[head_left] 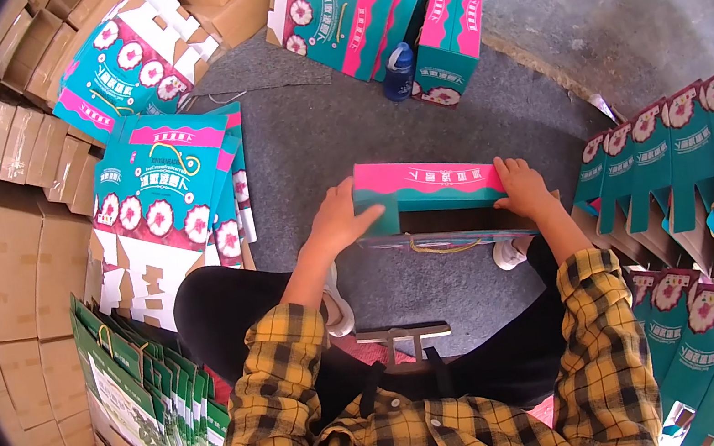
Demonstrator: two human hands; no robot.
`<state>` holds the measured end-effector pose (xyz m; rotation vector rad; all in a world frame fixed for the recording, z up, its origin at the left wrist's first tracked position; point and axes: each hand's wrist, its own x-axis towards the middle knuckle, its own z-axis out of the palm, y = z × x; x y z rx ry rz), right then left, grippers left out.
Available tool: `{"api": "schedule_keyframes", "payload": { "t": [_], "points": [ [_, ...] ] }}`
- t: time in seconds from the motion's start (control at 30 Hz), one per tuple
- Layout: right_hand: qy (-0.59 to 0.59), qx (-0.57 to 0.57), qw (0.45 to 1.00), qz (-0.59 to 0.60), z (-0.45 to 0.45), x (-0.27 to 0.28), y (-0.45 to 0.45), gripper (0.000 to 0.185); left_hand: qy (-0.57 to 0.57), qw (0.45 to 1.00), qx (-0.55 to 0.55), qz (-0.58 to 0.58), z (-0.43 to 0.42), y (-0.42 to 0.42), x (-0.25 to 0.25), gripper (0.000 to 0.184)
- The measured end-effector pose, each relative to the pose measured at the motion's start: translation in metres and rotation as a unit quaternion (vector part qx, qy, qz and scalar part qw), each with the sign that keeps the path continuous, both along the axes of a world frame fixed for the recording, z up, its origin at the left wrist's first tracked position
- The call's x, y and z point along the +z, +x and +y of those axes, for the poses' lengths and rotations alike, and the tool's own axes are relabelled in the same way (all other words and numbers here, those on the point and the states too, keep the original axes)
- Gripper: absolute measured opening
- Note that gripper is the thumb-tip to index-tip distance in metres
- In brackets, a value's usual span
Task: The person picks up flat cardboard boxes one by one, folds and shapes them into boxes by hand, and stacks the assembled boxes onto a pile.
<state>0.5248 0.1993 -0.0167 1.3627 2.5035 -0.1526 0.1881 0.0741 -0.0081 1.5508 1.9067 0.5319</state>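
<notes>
A teal and pink cardboard gift box (pixel 424 178) is between my hands in front of my knees, its near side partly open onto a dark inside. My left hand (pixel 341 218) grips its left end, the thumb lying over a teal flap. At the opposite end my right hand (pixel 521 186) clasps the corner, fingers on the pink top. A cord handle (pixel 444 247) shows on the lower near panel. The box's underside is hidden.
Flattened teal cartons (pixel 157 184) lie in a pile at left. Brown boxes (pixel 28 309) are stacked beyond, with green folded cartons (pixel 137 385) below. Formed gift boxes (pixel 674 148) stand in rows at right. A blue bottle (pixel 398 74) stands beside another box (pixel 448 41).
</notes>
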Motion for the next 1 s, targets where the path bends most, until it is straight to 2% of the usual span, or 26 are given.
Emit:
{"api": "schedule_keyframes", "payload": {
  "t": [0.03,0.07,0.13,0.27,0.33,0.53,0.6,0.63,0.7,0.73,0.77,0.8,0.83,0.97,1.0],
  "points": [
    [-0.001,-0.001,1.000,0.000,-0.001,-0.001,0.000,0.093,-0.025,0.998,-0.012,0.049,0.003,0.001,-0.008,0.089],
    [0.003,-0.003,1.000,0.007,-0.004,-0.002,0.001,0.093,-0.026,0.998,-0.012,0.049,0.006,0.001,-0.020,0.089],
    [0.008,-0.005,1.000,0.014,-0.004,-0.003,0.002,0.093,-0.137,0.989,-0.059,-0.007,0.011,0.002,-0.032,0.106],
    [0.004,-0.014,1.000,0.019,-0.005,-0.002,0.001,0.093,-0.158,0.985,-0.054,0.040,0.011,0.006,-0.038,0.112],
    [-0.001,-0.020,1.000,0.013,-0.005,-0.001,0.001,0.093,-0.126,0.986,-0.069,0.082,0.010,0.006,-0.043,0.115],
    [0.012,-0.012,1.000,0.019,-0.008,0.007,0.003,0.092,-0.119,0.987,-0.071,0.085,0.010,0.006,-0.046,0.114],
    [0.001,-0.009,1.000,0.004,-0.007,0.029,0.001,0.069,-0.123,0.986,-0.071,0.087,0.009,0.007,-0.040,0.114],
    [0.000,-0.013,1.000,0.002,-0.002,0.038,0.004,0.069,-0.129,0.985,-0.070,0.092,0.009,0.007,-0.038,0.114],
    [0.052,-0.132,0.990,0.027,0.014,0.053,0.026,0.041,-0.130,0.984,-0.072,0.093,0.008,0.008,-0.037,0.113],
    [0.054,-0.138,0.989,0.021,0.022,0.056,0.043,0.041,-0.130,0.985,-0.067,0.097,0.008,0.008,-0.037,0.112],
    [-0.094,-0.254,0.953,0.137,0.031,0.055,0.065,0.037,-0.127,0.985,-0.074,0.094,0.008,0.008,-0.038,0.112],
    [-0.235,-0.357,0.869,0.249,0.035,0.053,0.085,0.036,-0.121,0.986,-0.071,0.090,0.007,0.008,-0.038,0.112],
    [-0.298,-0.342,0.834,0.313,0.029,0.054,0.091,0.042,-0.114,0.987,-0.068,0.086,0.008,0.008,-0.039,0.112],
    [-0.343,-0.342,0.823,0.296,0.006,0.042,0.075,0.052,-0.123,0.985,-0.075,0.090,0.010,0.008,-0.041,0.112],
    [-0.323,-0.337,0.855,0.228,0.004,0.035,0.068,0.058,-0.114,0.987,-0.075,0.081,0.010,0.008,-0.042,0.112]
  ]
}}
